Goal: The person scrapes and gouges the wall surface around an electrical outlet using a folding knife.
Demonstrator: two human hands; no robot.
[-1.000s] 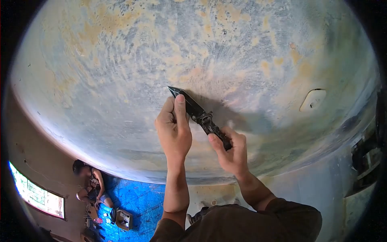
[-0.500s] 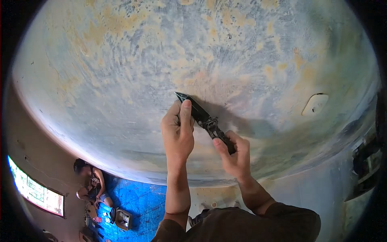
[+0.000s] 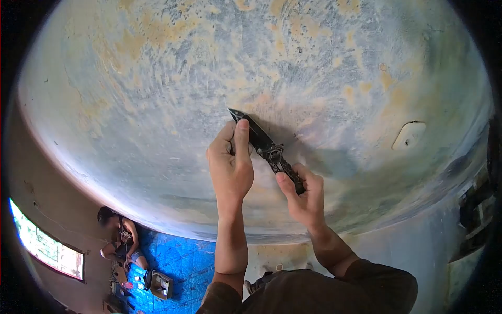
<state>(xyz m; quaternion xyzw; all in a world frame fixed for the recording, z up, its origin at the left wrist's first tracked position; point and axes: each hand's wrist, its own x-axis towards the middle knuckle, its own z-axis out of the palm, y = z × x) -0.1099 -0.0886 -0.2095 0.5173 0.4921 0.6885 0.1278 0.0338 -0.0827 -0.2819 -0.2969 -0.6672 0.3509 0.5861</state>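
Note:
A black folding knife [image 3: 260,138] is unfolded between my two hands, held close to the wall [image 3: 172,104]. My right hand [image 3: 306,201] is closed around its dark handle, thumb along the top. My left hand [image 3: 230,159] pinches the blade near its tip, thumb on the near face and the fingers curled behind. The tip points up and to the left. Whether the edge touches the wall I cannot tell. Patchy grey, white and yellowish paint covers the wall, with a smoother pinkish area near the blade.
A white wall plate [image 3: 409,135] sits on the wall to the right. At lower left, a person [image 3: 125,238] sits by a blue tarp [image 3: 193,267] with a box [image 3: 161,286] of items on it. A bright window [image 3: 47,243] is at far left. Dark shelving [image 3: 476,217] stands at far right.
Both hands have shifted the knife slightly upward along the wall, keeping the same grip. The seated person has hardly moved.

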